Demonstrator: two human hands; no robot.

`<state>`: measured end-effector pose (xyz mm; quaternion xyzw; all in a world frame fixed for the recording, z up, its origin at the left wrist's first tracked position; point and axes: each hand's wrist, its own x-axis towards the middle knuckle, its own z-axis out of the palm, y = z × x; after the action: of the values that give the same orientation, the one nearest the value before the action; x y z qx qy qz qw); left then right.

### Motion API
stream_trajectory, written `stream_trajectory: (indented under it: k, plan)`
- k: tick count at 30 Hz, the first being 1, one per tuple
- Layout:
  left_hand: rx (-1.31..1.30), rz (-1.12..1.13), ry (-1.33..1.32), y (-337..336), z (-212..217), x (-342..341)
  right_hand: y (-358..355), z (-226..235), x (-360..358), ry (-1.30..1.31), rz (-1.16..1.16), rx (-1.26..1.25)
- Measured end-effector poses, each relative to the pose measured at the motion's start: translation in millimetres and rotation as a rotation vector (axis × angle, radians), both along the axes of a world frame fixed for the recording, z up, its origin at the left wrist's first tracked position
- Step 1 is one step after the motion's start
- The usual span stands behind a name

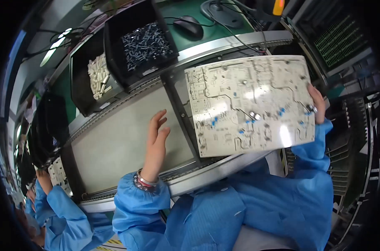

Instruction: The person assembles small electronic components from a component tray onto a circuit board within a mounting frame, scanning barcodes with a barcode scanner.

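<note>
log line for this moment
right hand: holds white printed circuit board by right edge | left hand: open, above grey conveyor belt

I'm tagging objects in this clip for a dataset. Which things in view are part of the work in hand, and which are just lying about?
In hand:
- white circuit board, gripped at its right edge by the right hand
- left hand, open over the conveyor belt

Lying about:
- black bin of small dark parts
- black bin of cream parts
- computer mouse
- co-worker's blue sleeve
</note>
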<state>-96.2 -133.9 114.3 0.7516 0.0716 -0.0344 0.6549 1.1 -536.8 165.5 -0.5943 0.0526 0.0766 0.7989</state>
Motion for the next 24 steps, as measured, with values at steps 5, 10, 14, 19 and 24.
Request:
stream_trajectory:
  k: [5, 10, 14, 19, 24]
  plan:
    - [0.191, 0.106, -0.249, -1.8, 7.8, -8.4, 5.7, -26.9, 70.2, 0.075, 0.298, -0.113]
    - [0.223, 0.071, -0.274, -6.5, 9.7, -11.1, 7.0, -28.1, 91.1, 0.122, 0.445, -0.180]
    - [0.285, -0.015, -0.296, -12.2, 16.7, -12.6, 11.5, -34.1, 95.4, 0.109, 0.417, -0.175]
    - [0.439, -0.167, -0.375, -21.6, 22.8, -12.8, 17.9, -35.5, 88.7, 0.092, 0.341, -0.129]
    - [0.445, -0.158, -0.370, -21.4, 21.4, -14.1, 21.6, -38.7, 89.9, 0.069, 0.389, -0.071]
